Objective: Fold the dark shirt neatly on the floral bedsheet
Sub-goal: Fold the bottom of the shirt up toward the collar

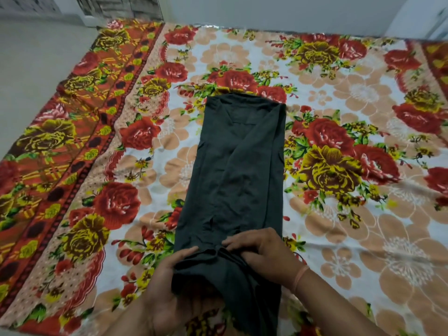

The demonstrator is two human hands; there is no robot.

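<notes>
The dark shirt [238,163] lies as a long narrow strip down the middle of the floral bedsheet [339,98], its sides folded in. Its near end is bunched and lifted off the sheet. My left hand [167,284] grips that near end from the left and below, thumb on top of the fabric. My right hand [264,251] pinches the same bunched edge from the right, fingers curled over the cloth. A thin band sits on my right wrist [300,275].
The bedsheet, with red and yellow roses, covers the whole bed. Its orange border [80,132] runs along the left edge, beside bare grey floor [31,69]. A pale wall [266,10] stands behind the far edge.
</notes>
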